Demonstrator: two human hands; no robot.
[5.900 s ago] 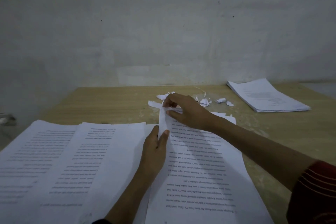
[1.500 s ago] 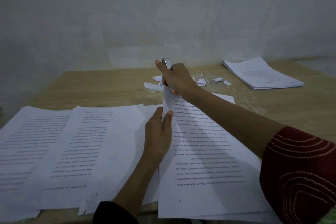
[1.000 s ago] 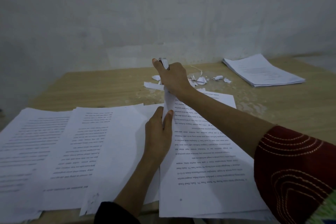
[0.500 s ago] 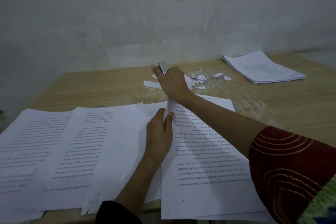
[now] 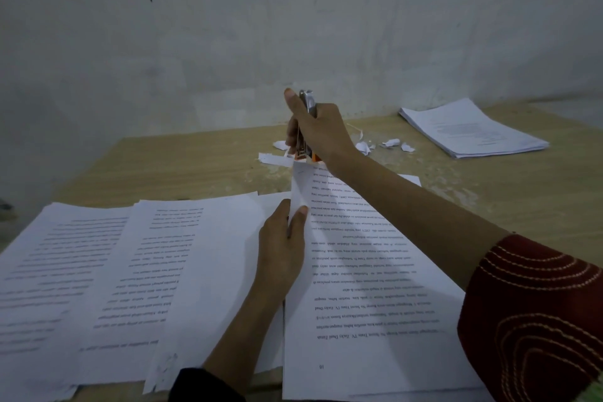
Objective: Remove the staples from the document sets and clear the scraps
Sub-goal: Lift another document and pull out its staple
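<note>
Loose printed sheets (image 5: 114, 271) fan across the left of the table (image 5: 195, 166). The left hand (image 5: 282, 248) pinches the raised left edge of the document set (image 5: 375, 287), a white page of upside-down print numbered 10. The right hand (image 5: 318, 130) grips a silver-and-orange stapler (image 5: 306, 101) upright on its far corner. Torn scraps (image 5: 391, 143) lie beyond, near a neat stack (image 5: 473, 130).
</note>
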